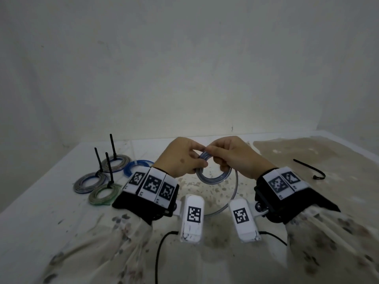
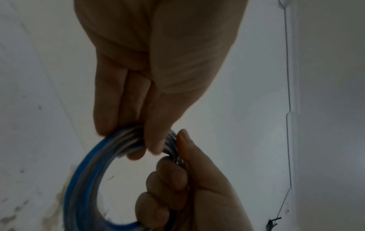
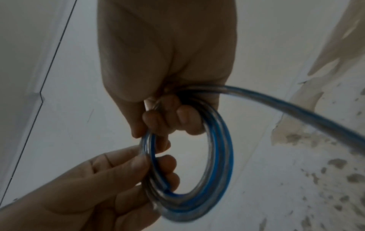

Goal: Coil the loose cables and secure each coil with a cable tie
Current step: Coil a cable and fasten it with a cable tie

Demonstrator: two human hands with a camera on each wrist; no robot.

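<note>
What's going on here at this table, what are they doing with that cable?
A person is winding a clear-and-blue cable into a coil above the table. The left hand and right hand both grip its top, with a loose tail left. Three tied coils lie at left beside an untied blue coil; a spare black cable tie lies at right.

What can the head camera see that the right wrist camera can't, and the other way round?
Only the head view shows three tied coils, an untied blue coil and a spare black cable tie on the table. Only the right wrist view shows the curled fingers from beneath. Both show the left hand and right hand gripping the blue cable coil, its loose tail trailing.
</note>
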